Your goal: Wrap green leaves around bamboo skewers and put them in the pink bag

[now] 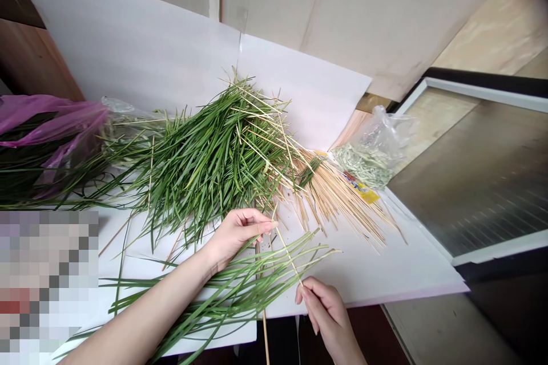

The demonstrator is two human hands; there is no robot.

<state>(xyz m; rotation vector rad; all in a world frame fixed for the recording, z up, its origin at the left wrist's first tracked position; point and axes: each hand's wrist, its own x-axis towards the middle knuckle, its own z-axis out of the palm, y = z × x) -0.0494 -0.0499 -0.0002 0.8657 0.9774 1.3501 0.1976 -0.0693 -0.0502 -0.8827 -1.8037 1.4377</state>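
A thin bamboo skewer (287, 251) slants between my two hands. My left hand (237, 234) is closed in a pinch at its upper end, and my right hand (325, 305) pinches the lower end. Several long green chives (240, 282) lie across the skewer, their pale ends pointing right and their leaves trailing left under my left forearm. Whether the skewer pierces each stalk cannot be made out. Behind my left hand rises a big heap of chives (205, 154), with skewers poking out of its right side.
Many loose bamboo skewers (342, 194) fan out on the white table (385, 274) at right. Beyond them stands a clear bag with pale green contents (368, 159). A purple plastic bag (55, 120) of greens sits left. A framed glass panel (471, 171) borders the right side.
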